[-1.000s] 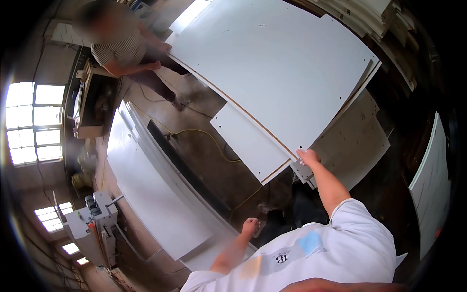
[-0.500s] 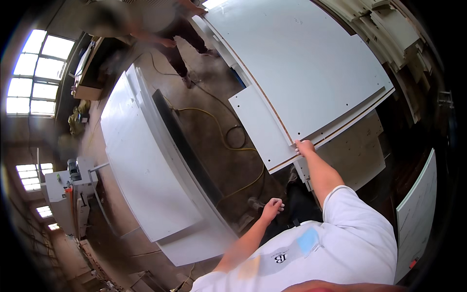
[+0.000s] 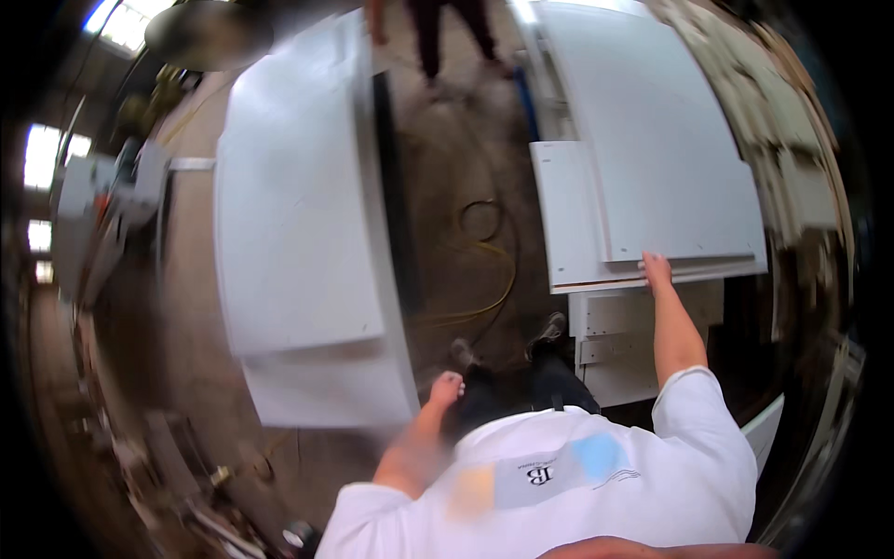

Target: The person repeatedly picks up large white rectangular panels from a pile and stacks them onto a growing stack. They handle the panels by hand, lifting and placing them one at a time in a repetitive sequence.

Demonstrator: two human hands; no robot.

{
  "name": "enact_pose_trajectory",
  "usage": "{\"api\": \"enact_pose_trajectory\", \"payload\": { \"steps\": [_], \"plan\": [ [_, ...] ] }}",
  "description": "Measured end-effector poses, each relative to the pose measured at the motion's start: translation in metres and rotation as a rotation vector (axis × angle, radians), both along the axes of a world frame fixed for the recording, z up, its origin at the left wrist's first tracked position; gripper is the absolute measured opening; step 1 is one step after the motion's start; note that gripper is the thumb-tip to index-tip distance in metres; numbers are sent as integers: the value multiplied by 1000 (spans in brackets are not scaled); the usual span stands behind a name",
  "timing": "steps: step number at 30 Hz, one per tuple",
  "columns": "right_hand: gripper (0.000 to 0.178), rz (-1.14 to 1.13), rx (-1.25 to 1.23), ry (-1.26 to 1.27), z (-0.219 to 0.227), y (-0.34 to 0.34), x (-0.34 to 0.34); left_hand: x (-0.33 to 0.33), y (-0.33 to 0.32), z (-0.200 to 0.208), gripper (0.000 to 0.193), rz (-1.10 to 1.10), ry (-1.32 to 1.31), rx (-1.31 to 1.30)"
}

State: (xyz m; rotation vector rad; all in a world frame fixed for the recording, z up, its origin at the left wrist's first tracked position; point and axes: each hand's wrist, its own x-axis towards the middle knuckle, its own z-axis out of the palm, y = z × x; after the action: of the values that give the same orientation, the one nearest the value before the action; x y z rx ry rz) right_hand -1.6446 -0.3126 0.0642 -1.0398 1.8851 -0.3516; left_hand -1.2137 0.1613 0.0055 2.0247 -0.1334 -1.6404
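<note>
My right hand (image 3: 656,270) rests on the near edge of a large white panel (image 3: 652,149) that lies on top of a stack of white boards at the right. A smaller white board (image 3: 563,219) sticks out from under it on the left side. My left hand (image 3: 447,387) hangs free by my side above the floor, fingers loosely curled, holding nothing. It is near the corner of another stack of large white panels (image 3: 298,233) at the left.
Another person's legs (image 3: 452,33) stand at the far end between the two stacks. A yellow hose (image 3: 484,261) coils on the dusty floor between them. A machine (image 3: 93,205) stands at the far left under windows. White board offcuts (image 3: 624,345) lean below the right stack.
The view has swung so both stacks now run upright in the picture. My right hand stays on the panel's near edge. The other person has moved toward the top of the view.
</note>
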Motion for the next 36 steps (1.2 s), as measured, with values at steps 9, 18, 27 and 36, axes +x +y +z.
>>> {"api": "enact_pose_trajectory", "payload": {
  "steps": [9,18,27,36],
  "plan": [
    [34,874,664,-209,-76,247,263,31,104,24,20,257,6,46],
    [61,804,564,-466,-99,319,536,7,198,34,17,591,59,44],
    [49,536,477,-458,-123,324,593,18,235,43,21,688,60,224],
    [44,509,327,-334,-39,193,429,169,133,-6,22,807,25,-125]
  ]
}}
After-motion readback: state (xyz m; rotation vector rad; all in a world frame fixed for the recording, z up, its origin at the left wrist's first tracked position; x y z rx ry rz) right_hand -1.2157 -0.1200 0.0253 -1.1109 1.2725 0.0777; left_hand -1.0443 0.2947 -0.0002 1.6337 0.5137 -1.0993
